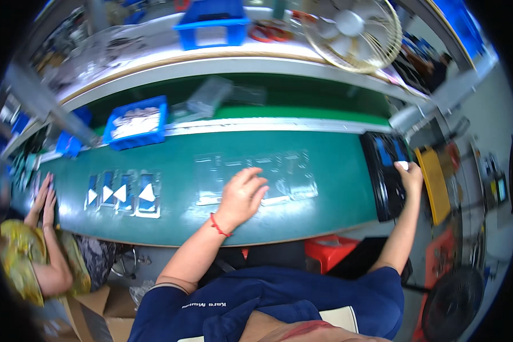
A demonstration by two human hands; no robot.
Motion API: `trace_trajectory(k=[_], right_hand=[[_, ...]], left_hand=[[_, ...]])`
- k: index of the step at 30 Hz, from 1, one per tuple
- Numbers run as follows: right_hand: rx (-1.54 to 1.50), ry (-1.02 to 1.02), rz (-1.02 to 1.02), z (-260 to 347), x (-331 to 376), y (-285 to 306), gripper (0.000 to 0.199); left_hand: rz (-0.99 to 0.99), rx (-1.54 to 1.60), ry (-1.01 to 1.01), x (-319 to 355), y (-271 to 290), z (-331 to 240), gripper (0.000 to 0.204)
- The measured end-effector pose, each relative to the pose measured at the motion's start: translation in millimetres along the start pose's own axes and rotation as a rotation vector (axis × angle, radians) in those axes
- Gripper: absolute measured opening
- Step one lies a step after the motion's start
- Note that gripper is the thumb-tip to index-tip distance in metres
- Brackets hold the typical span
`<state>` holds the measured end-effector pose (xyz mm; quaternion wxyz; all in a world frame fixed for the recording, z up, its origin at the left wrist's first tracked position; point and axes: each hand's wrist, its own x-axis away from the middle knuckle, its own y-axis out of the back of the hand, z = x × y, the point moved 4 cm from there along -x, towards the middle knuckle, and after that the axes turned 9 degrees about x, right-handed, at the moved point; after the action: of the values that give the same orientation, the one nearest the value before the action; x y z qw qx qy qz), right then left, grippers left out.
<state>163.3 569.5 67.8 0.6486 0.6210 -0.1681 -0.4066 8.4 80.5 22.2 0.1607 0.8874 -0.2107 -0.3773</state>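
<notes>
My left hand (242,196), with a red cord bracelet at the wrist, hovers over a row of clear plastic packs (302,182). Its fingers are apart and hold nothing. At the right end of the table, my right hand (411,175) reaches over a black tray (385,196) containing blue pieces (386,149). Thumb and fingers pinch a small white piece (403,165), whose exact kind I cannot make out. Toward the left lie several clear packs (148,199) with blue pieces and white triangles in them.
A blue bin (134,139) of small whitish items stands at the back left. Clear plastic boxes (210,96) lie behind the table's metal rail. A fan (350,25) stands on the shelf. A co-worker's hands (44,202) rest at the left end; a yellow board (432,185) is at right.
</notes>
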Motion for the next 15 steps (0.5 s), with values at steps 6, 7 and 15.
trace_trajectory(k=[6,7,15], right_hand=[[0.086,0.024,-0.03,-11,-106,-64,0.062],[0.084,0.014,0.054,-6,-110,-69,0.063],[0.318,-0.023,0.078,11,-100,-54,0.076]], left_hand=[[-0.036,-0.037,0.027,3,6,4,0.009],[-0.033,-0.035,0.026,3,6,4,0.008],[-0.025,-0.024,0.045,1,2,6,0.008]])
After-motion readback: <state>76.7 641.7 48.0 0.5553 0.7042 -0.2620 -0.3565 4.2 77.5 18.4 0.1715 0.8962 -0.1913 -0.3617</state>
